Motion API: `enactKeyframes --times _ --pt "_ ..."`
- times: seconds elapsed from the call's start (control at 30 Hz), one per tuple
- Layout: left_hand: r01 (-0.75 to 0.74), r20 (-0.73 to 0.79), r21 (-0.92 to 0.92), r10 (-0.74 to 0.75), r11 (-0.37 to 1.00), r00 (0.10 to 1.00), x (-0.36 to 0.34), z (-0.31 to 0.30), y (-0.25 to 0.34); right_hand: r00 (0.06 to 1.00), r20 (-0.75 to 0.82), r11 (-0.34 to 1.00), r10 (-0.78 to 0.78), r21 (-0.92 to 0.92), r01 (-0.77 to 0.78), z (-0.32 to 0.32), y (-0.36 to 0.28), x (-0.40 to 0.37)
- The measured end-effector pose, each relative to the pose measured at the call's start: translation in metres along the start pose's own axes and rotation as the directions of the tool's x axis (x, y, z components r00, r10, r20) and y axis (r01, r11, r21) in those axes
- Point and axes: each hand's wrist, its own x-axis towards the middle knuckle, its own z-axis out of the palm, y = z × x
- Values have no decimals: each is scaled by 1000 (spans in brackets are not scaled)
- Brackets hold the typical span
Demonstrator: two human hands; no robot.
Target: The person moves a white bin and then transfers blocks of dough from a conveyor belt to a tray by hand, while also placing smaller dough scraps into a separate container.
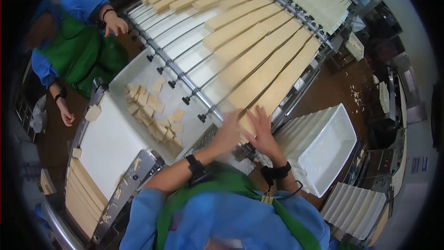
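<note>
My left hand (228, 133) is at the near end of a slatted white conveyor (182, 48), its fingers blurred by motion. Beside it my right hand (260, 132) lies with fingers stretched and apart on the end of the nearest right-hand row of pale, thin flat pieces (283, 81). The two hands are close together, thumbs toward each other, over the end of that row. Thin dark rails divide the long rows. Below and left of my hands, a white bin (185, 92) holds a loose heap of pale square pieces (147, 109).
At left stands a co-worker (78, 51) in a green apron, one hand over the conveyor's edge. A second belt (104, 132) carries packed rows at lower left. An empty-looking white crate (326, 150) stands at right. Pale scraps (355, 93) lie on the brown floor.
</note>
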Motion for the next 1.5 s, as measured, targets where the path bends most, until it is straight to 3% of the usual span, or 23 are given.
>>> enactKeyframes --times 0.07,0.13,0.27,0.3,0.37,0.43,0.47,0.57,0.63,0.67,0.73,0.87,0.9,0.93,1.0,1.07,1.1,1.13,1.23,1.27,1.33,1.43,1.5 --pt "-1 4 -27 2 1000 1000 -2 -2 -8 1000 -13 1000 -3 29 4 3 -3 -1" --pt "-59 -3 -38 59 998 998 -4 -4 -16 996 -57 983 -64 -174 53 2 -11 2" --pt "41 -51 -65 -45 997 998 -29 -29 -27 985 -84 905 -153 -413 106 12 -11 2" --pt "27 -141 -226 -61 974 988 -37 -38 -36 985 -69 905 -161 -409 119 14 -12 2" --pt "108 -346 -171 -162 979 924 -50 -65 -57 990 -36 865 -137 -492 102 17 -13 4" --pt "236 -523 -357 -403 904 751 -60 -96 -63 991 -25 861 -130 -499 101 22 -12 5" --pt "240 -534 -363 -412 901 738 -66 -109 -77 993 -28 857 -111 -509 81 24 -11 4" --pt "384 -668 -180 -399 906 628 -91 -132 -117 1000 20 876 -21 -482 28 23 -9 2" --pt "596 -605 64 -443 801 661 -119 -153 -123 993 84 869 87 -493 -34 17 -17 6" --pt "617 -642 42 -452 786 619 -137 -165 -124 988 84 849 130 -524 -67 15 -26 8" --pt "467 -579 89 -336 880 743 -177 -183 -122 987 111 836 117 -547 -38 19 -51 16" --pt "379 -698 -193 -398 905 595 -255 -211 -83 996 51 945 -72 -317 85 36 -130 52" --pt "353 -779 -142 -324 925 537 -276 -213 -91 977 76 962 -199 -177 209 47 -152 63" --pt "359 -810 -147 -321 922 492 -298 -217 -99 941 90 943 -328 -29 331 59 -176 75" --pt "336 -913 -188 -290 923 287 -343 -226 -107 873 133 883 -469 49 467 93 -230 100" --pt "397 -969 -190 -236 898 69 -380 -237 -105 730 276 779 -626 275 563 136 -279 123" --pt "474 -983 -181 -136 862 -127 -400 -239 -113 653 318 725 -687 356 589 152 -312 130" --pt "547 -954 -192 -24 815 -299 -419 -242 -123 600 329 684 -729 383 621 174 -344 133" --pt "599 -830 -404 -2 691 -557 -484 -255 -156 398 383 552 -834 555 623 229 -440 129" --pt "581 -753 -501 9 642 -658 -506 -258 -172 277 385 469 -880 620 629 245 -473 123" --pt "527 -715 -548 -36 650 -698 -548 -268 -200 88 342 317 -936 701 638 281 -531 110" --pt "568 -729 -599 -90 565 -679 -581 -289 -211 -4 309 243 -951 757 606 351 -599 94" --pt "693 -808 -534 -54 484 -586 -582 -309 -200 -21 280 194 -960 716 670 403 -636 89"
